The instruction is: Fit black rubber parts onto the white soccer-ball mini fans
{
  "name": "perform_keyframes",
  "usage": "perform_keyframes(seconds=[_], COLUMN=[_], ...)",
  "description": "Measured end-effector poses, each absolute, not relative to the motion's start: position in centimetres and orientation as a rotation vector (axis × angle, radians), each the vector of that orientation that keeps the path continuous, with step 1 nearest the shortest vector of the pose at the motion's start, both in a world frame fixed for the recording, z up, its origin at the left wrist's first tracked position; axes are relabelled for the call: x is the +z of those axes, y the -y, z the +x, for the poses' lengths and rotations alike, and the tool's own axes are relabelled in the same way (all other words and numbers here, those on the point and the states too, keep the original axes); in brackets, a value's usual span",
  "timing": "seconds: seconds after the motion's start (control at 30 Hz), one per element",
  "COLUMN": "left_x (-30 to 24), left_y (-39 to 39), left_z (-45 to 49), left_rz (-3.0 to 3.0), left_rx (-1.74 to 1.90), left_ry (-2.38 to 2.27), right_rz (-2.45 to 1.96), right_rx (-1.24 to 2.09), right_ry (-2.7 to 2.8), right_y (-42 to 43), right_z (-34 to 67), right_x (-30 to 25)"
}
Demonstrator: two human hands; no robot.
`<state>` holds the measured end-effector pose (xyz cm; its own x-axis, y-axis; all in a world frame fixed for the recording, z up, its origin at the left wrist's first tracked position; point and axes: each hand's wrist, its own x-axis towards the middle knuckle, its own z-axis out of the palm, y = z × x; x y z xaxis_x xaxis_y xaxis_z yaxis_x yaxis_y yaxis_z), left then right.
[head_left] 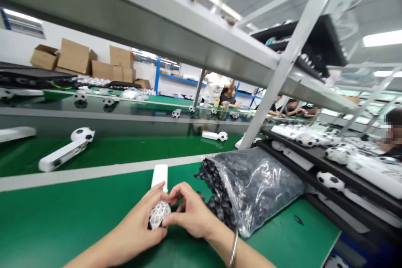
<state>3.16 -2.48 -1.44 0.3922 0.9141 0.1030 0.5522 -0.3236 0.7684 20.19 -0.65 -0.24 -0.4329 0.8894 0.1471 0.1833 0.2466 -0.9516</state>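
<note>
Both hands meet over the green bench near the bottom middle. My left hand point(140, 226) is wrapped round a white toy point(159, 201) with a ball-shaped, hexagon-patterned head and a flat white handle pointing away from me. My right hand point(190, 213) has its fingers curled, pinching at the ball head from the right; whether a small piece sits in the fingertips is hidden. A clear plastic bag of small black pieces point(251, 184) lies just right of my hands, several spilling out at its mouth.
Finished white toys with football heads point(64, 150) lie on the green conveyor point(125, 150). Black trays point(339, 167) of more toys stand at right. A metal shelf frame point(276, 88) rises overhead. Other people sit across the line; cardboard boxes point(75, 56) are stacked at back left.
</note>
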Motion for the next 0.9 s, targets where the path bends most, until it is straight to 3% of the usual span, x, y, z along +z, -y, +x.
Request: perform_keyframes(seconds=[0.9], left_x=[-1.0], left_y=[2.0], left_z=[3.2], left_rz=[1.899], left_rx=[0.692], left_ry=[-1.242], right_rz=[-0.794], right_rx=[1.241], right_ry=[1.806], right_y=[0.2], right_z=[20.8], right_x=[-1.9])
